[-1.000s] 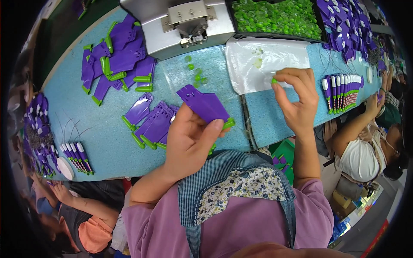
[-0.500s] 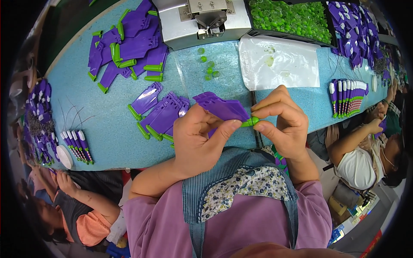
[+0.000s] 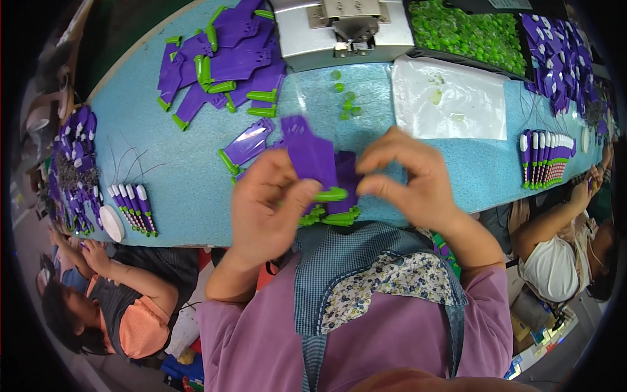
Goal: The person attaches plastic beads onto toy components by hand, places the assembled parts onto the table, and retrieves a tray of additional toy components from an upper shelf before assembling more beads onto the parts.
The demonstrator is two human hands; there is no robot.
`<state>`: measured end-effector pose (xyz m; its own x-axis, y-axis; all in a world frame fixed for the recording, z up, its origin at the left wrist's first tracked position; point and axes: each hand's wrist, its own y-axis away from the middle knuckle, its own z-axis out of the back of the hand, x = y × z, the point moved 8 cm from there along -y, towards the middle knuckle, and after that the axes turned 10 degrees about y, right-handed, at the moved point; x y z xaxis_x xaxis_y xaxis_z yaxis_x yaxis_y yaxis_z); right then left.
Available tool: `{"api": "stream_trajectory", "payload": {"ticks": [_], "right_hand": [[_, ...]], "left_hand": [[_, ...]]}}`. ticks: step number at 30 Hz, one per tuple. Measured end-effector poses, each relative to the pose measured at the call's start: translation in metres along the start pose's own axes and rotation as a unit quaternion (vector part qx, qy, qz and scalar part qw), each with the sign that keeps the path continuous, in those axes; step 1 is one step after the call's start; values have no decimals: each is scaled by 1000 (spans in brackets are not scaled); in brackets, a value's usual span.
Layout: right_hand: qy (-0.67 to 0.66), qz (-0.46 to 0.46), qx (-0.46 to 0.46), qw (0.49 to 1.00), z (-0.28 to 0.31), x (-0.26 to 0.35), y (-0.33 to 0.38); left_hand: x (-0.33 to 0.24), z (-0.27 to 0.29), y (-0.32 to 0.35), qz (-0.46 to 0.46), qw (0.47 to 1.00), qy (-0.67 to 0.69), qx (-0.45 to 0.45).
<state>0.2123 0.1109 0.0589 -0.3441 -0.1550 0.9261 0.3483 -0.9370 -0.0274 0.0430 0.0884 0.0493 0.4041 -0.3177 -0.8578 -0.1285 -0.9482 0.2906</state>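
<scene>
I see my left hand point(image 3: 268, 206) pinching a purple plastic piece point(image 3: 312, 157), fingers pressed on its green tip point(image 3: 331, 195). My right hand point(image 3: 411, 179) pinches its right edge, near the blue surface point(image 3: 163, 170).

My only view comes from the head-worn fisheye, looking steeply down and close onto both hands point(image 3: 268, 202) point(image 3: 408, 176) above the blue table point(image 3: 163, 163) (edges bow toward the rim), with seated co-workers at either side.
</scene>
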Motion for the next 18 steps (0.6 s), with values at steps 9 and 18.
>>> {"api": "stream_trajectory", "payload": {"ticks": [9,18], "right_hand": [[279,124,-71,949,1,-15,-37],[239,78,-109,962,19,-7,-26]], "left_hand": [[-51,71,-9,-123,864,-480,-82],[-95,31,-74,-357,678,-642,-20]]}}
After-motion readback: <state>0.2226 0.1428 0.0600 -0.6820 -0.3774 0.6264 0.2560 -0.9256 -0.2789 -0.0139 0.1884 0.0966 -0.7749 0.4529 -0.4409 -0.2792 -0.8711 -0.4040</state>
